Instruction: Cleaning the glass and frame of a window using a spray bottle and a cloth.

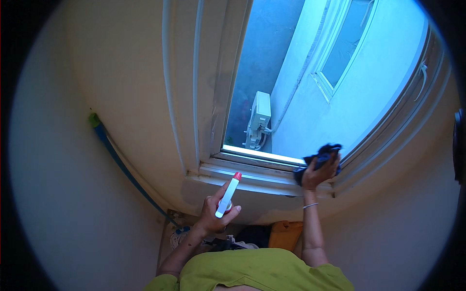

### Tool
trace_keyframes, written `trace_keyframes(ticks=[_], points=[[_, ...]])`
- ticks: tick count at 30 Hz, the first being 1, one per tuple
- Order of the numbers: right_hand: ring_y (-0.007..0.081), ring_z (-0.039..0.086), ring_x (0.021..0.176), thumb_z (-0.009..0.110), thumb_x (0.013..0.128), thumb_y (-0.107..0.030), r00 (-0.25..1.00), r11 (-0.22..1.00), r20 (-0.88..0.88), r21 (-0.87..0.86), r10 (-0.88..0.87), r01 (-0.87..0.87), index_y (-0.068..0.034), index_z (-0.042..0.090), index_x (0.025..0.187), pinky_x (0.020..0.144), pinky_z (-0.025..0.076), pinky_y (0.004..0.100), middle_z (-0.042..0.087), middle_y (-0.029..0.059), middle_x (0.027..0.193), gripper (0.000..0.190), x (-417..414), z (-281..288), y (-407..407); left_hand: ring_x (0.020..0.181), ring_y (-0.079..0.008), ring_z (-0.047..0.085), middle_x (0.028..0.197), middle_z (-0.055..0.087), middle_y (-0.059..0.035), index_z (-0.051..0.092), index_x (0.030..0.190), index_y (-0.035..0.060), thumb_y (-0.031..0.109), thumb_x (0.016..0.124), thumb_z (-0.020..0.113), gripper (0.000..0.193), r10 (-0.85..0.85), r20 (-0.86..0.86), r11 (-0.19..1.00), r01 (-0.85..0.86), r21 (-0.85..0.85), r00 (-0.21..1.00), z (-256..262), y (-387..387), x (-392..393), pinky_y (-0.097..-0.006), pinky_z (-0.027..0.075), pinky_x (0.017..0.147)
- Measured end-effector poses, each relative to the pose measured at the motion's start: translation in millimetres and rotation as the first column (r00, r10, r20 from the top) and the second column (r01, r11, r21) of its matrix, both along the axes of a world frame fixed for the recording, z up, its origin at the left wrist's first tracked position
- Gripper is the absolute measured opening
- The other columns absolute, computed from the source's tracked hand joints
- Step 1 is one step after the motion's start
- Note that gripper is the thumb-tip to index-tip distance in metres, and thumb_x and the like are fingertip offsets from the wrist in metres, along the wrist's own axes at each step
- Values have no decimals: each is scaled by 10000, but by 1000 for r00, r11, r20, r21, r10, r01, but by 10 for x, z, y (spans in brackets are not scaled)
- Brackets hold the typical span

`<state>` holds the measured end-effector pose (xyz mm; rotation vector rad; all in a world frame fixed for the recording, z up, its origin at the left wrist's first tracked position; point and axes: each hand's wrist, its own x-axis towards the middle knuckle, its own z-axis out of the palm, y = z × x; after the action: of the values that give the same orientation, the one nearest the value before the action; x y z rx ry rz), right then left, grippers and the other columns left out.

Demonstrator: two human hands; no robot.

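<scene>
My left hand (214,214) grips a spray bottle by its neck, and the white trigger head (227,198) with a red nozzle points up toward the window. The bottle's body is mostly hidden beneath the hand. At the lower right corner of the window, my right hand (320,174) presses a dark blue cloth (322,160) against the glass and frame. The window pane (291,127) sits in a pale frame, with a sill track (251,174) along its bottom edge.
A mop with a blue handle (123,167) leans on the wall at left, its white strings (177,238) low down. An orange plastic container (285,234) and dark items stand below the sill. A window latch (422,82) juts out at right. Outside is an air-conditioner unit (258,116).
</scene>
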<state>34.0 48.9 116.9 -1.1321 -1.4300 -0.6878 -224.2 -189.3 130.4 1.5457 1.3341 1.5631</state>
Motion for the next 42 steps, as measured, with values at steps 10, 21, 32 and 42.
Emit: trace_keyframes(ticks=[10,21,32,42], points=[[271,168,1396,549,842,-429,687,878,548,-332,477,-345,-293,408,1367,1078,87,490,224,93,1501,561,-1752,-68,-719,532,-136,579,603,588,-56,398,1347,26,113,726,687,690,67,34,998,-67,-12,997,-14,-108,-15,-277,486,574],[288,238,1373,538,887,-286,780,936,621,220,81,-273,-356,532,1249,1075,101,538,280,79,1480,369,-1154,741,-192,539,-158,599,603,585,-70,379,1361,36,125,729,687,709,44,-9,998,-43,38,999,100,-113,-56,-285,494,579],[276,274,1353,507,884,-458,920,961,377,197,109,-194,-280,475,1325,1049,123,498,339,93,1447,476,-1501,1857,-315,566,-163,606,635,603,-82,369,1385,89,156,732,683,727,32,23,999,-32,-7,999,34,-132,-55,-299,510,602],[238,285,1357,531,865,-343,632,944,730,-52,259,-327,-310,516,1270,1082,124,486,344,36,1449,407,-1694,-9,-654,545,-157,596,604,590,-91,378,1377,84,148,730,677,716,23,31,1000,-23,9,999,94,-116,-39,-298,493,578]])
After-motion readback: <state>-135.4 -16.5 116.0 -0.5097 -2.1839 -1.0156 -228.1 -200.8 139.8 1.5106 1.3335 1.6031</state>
